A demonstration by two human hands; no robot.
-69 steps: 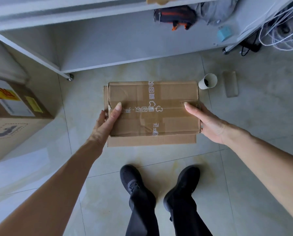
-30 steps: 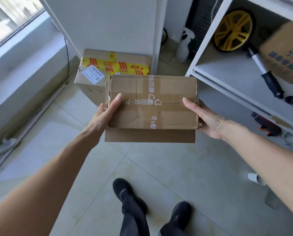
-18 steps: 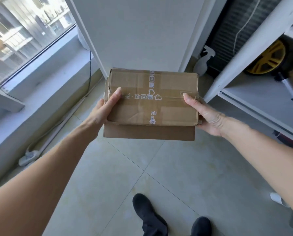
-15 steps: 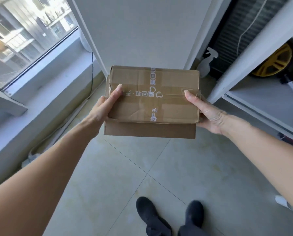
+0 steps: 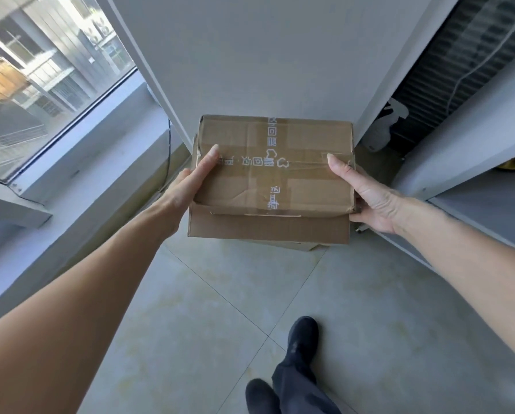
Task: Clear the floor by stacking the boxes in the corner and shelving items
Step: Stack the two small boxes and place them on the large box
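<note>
Above the tiled floor [image 5: 190, 324], left hand [image 5: 187, 186] and right hand [image 5: 367, 198] clasp the cardboard box [image 5: 275, 174] by its ends.

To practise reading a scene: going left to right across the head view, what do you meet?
window → left hand → cardboard box → right hand → spray bottle → shelf unit

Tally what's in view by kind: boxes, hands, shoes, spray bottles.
Cardboard boxes: 2, the held box and the lower box, mostly hidden beneath it
Hands: 2, left hand and right hand
Shoes: 2, front shoe and rear shoe
Spray bottles: 1, spray bottle
Total: 7
</note>
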